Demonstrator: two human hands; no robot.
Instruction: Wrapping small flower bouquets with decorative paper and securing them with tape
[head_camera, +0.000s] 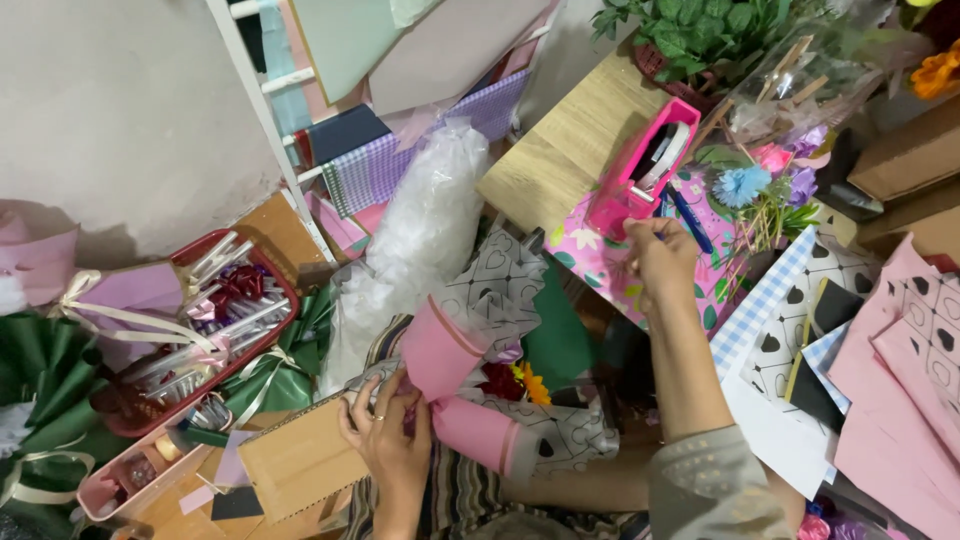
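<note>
Hand (388, 440) pinching crinkled pink wrap (440, 350) (translucent edge).

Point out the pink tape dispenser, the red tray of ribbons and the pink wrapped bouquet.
pink tape dispenser (640, 170), head view, on its pink side wall.
red tray of ribbons (287, 290), head view, on its right rim.
pink wrapped bouquet (440, 350), head view, on the upper pink paper fold.

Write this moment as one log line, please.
left hand: grips pink wrapped bouquet | right hand: reaching at pink tape dispenser, fingers pinched
</note>
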